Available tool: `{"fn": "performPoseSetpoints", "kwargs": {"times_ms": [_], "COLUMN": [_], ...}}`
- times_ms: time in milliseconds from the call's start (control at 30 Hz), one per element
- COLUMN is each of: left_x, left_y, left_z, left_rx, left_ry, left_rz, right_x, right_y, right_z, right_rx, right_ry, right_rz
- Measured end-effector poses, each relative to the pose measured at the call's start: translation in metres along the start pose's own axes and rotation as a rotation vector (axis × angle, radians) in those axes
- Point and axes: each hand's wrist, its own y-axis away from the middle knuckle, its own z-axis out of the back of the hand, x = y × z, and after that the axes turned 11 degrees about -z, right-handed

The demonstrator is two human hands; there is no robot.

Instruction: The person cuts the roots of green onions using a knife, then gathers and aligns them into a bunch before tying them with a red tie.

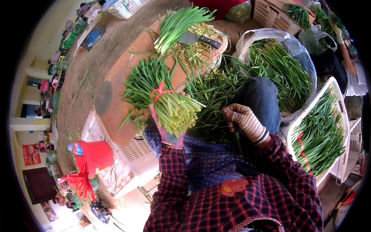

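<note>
My left hand [169, 136], in a pinkish glove, is closed around the pale stem end of a bunch of garlic chives [178, 111]. A red tie [160, 92] circles the bunch, and its green leaves point up and left over a brown board [127, 81]. Beside my right knee is my right hand [245, 122] in a worn beige glove, its fingers curled in a pinch; what they hold, if anything, is hidden. Loose chives [214, 91] lie between the hands and the board. At the board's far end another bunch of chives [176, 31] rests by a black-handled knife [210, 41] and cut stem pieces [191, 54].
To my right stand a clear plastic bag [247, 40] full of chives and a white crate [288, 135] of red-tied bunches. A red bucket [98, 154] with red ties [79, 185] beside it sits at left, on a pale crate [133, 170].
</note>
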Motion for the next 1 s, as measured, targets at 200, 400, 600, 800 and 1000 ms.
{"fn": "performPoseSetpoints", "kwargs": {"times_ms": [200, 400, 600, 800, 1000], "left_x": [-0.001, 0.012, 0.018, 0.023, 0.027], "left_y": [0.002, 0.004, 0.001, 0.002, -0.006], "left_z": [0.004, 0.008, 0.023, 0.016, 0.004], "left_rx": [-0.037, -0.037, -0.052, -0.102, -0.149], "left_ry": [-0.019, -0.004, 0.054, -0.099, -0.121], "left_rz": [0.02, 0.055, 0.063, 0.074, 0.096], "right_x": [0.021, 0.071, 0.047, 0.048, 0.056], "right_y": [0.015, 0.023, -0.047, -0.037, -0.052], "right_z": [-0.027, -0.054, -0.067, -0.06, -0.068], "right_rx": [-0.033, -0.21, -0.129, -0.283, -0.42], "right_ry": [0.358, 0.686, 0.889, 1.206, 1.546], "right_rz": [0.423, 0.869, 0.885, 0.756, 0.859]}}
